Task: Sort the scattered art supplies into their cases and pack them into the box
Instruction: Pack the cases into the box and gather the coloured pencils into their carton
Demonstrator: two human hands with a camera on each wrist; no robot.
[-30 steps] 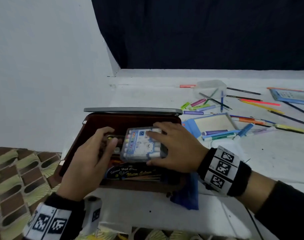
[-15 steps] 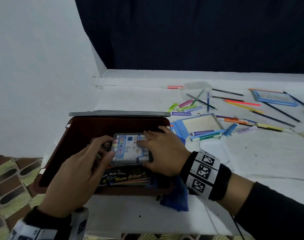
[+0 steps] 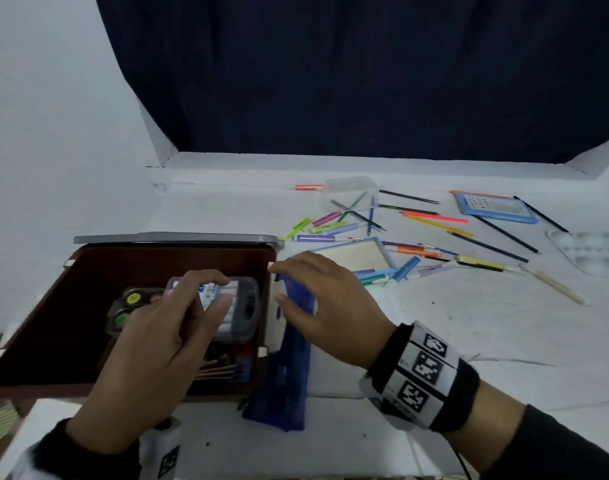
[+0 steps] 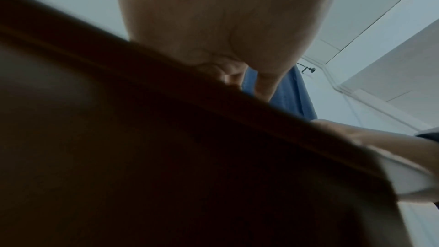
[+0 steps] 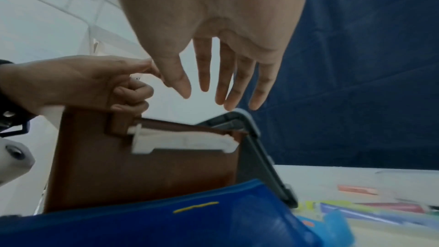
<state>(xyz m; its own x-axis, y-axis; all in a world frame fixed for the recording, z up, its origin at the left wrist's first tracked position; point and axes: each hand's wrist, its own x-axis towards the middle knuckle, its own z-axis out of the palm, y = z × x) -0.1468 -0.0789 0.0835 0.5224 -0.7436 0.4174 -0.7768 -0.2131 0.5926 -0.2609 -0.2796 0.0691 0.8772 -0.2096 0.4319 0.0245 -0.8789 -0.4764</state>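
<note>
Fingers [image 3: 206,282] of my left hand [image 3: 150,358] are curling over the clear marker case [image 3: 242,306], thumb on its near side — I am holding it inside the brown box [image 3: 88,271], against the right wall, above a flat pencil tin [image 3: 227,368] and beside a round-potted paint set [image 3: 130,306]. My right hand [image 3: 324,303] is hanging just outside the box's right wall, fingers [image 5: 204,67] straight and spread apart, gripping nothing, over a blue zip pouch [image 3: 289,375] lying on the white surface [image 3: 469,323]. Beyond it, loose markers and pencils [image 3: 434,233] are lying scattered around an open blue case [image 3: 358,256], a clear tub [image 3: 351,192] and a white palette [image 3: 594,251] — well apart from the box.
</note>
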